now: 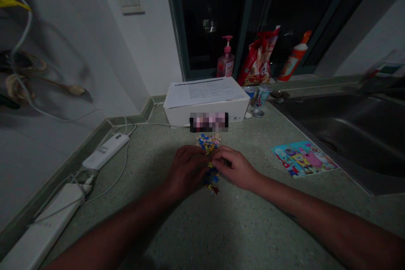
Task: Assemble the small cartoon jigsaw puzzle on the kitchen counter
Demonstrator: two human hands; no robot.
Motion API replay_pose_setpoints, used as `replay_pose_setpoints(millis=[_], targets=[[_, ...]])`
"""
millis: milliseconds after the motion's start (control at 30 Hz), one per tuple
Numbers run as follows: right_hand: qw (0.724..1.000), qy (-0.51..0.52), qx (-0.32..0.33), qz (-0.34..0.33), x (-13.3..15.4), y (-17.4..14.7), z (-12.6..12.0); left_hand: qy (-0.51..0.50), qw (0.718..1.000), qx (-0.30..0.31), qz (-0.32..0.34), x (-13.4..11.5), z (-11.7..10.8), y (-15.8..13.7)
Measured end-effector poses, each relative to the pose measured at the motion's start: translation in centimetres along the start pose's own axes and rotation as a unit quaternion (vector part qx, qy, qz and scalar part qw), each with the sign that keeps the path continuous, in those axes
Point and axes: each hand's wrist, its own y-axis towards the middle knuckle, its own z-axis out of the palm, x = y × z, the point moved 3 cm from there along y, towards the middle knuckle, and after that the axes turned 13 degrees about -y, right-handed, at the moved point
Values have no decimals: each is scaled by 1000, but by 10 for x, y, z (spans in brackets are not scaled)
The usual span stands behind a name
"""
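Small, thin jigsaw pieces (208,140) with knobbed, irregular edges, in blue, yellow, pale pink and dark red, are strewn in a narrow band on the speckled grey-green stone-like countertop (202,230), between and beyond the two hands. The band is partly covered by the fingers. The left hand (189,169) is held low over its left side, palm down, fingers bent and slightly spread; whether a piece is gripped cannot be told. The right hand (234,167) is set opposite, its thumb and forefinger brought near each other at the pieces; what is held between them cannot be made out. The fingertips of both hands are nearly met.

Beyond the pieces, a dark rectangular slab with a pixelated face (209,122) is propped against a white, sharp-cornered cardboard box (177,116). To the right, a flat, brightly printed cartoon sheet (304,159) is laid near the straight rim of a smooth grey metal sink (354,143). The left side is bounded by a long white plastic power strip (47,228) and looped cables. Room for movement is afforded between the forearms, toward the near edge of view.
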Motion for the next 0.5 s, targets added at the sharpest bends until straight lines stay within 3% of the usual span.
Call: replay_pose_setpoints(millis=[233, 500], targets=[[1000, 5, -9, 11, 2, 1, -3, -11, 999, -3, -30, 3, 0, -2], [993, -81, -48, 68, -24, 1, -16, -29, 989, -34, -138, 13, -6, -4]])
